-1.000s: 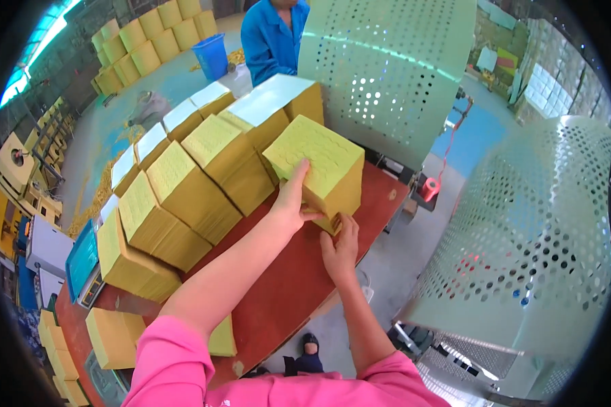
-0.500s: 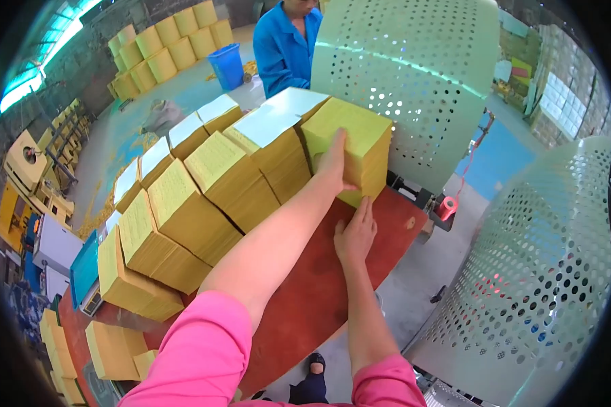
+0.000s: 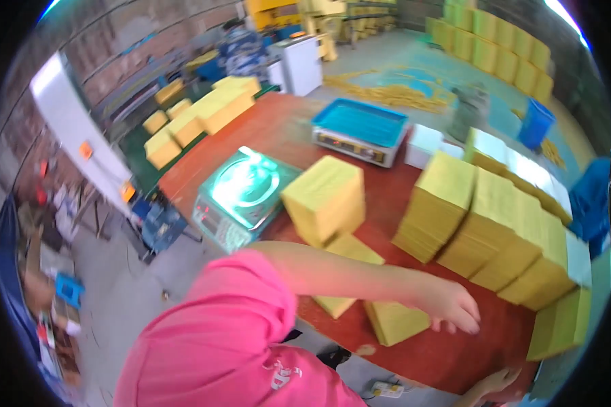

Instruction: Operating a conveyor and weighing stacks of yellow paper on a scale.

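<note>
Since half a second ago both hands have come off the tall yellow stack they were pressing at the far end of the row, and the view has swung round to the other end of the red-brown wooden bench (image 3: 278, 129). The left hand (image 3: 455, 308) now hovers palm down, fingers loosely spread and holding nothing, just above the bench and beside a small yellow paper bundle lying flat (image 3: 395, 320). The right hand (image 3: 499, 383) rests at the bench's near edge; whether its grip is closed on anything I cannot tell. The long row of yellow paper stacks (image 3: 495, 230) stands just beyond the left hand. A loose yellow block (image 3: 324, 198) leans near a silver weighing scale (image 3: 241, 197).

This looks like a reach between stacks: one placed, another to be fetched. The next move calls for lowering the left hand onto the flat bundle and closing squarely so the sheets stay aligned.
</note>
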A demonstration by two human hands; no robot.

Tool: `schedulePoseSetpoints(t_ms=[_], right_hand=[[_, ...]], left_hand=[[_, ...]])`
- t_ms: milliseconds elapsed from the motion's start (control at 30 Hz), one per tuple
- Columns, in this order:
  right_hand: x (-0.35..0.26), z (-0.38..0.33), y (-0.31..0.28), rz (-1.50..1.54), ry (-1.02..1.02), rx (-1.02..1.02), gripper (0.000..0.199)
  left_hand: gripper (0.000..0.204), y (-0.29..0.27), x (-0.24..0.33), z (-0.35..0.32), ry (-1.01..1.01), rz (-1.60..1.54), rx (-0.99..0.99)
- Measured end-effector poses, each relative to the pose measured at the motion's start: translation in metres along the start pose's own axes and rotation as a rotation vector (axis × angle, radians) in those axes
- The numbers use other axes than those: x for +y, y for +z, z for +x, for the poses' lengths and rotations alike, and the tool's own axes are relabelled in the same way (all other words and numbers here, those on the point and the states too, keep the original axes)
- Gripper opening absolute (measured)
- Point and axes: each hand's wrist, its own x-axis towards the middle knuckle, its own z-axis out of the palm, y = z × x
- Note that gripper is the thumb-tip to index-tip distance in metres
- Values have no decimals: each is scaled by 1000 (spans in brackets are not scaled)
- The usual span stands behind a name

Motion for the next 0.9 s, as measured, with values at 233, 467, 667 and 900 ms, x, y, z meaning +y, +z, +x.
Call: schedulePoseSetpoints(t_ms=[233, 467, 667, 900], right_hand=[[-470, -54, -3, 881, 154, -283, 43], [-822, -232, -48, 1427, 80, -808, 37], [-958, -375, -64, 1567, 147, -1565, 33], [-1058, -383, -15, 1407, -270, -1944, 32]], left_hand=[[42, -9, -122, -419, 128, -406, 997], [43, 78, -186, -649, 221, -532, 1474], [39, 114, -228, -784, 101, -553, 1803], [36, 64, -254, -852, 161, -704, 1801]])
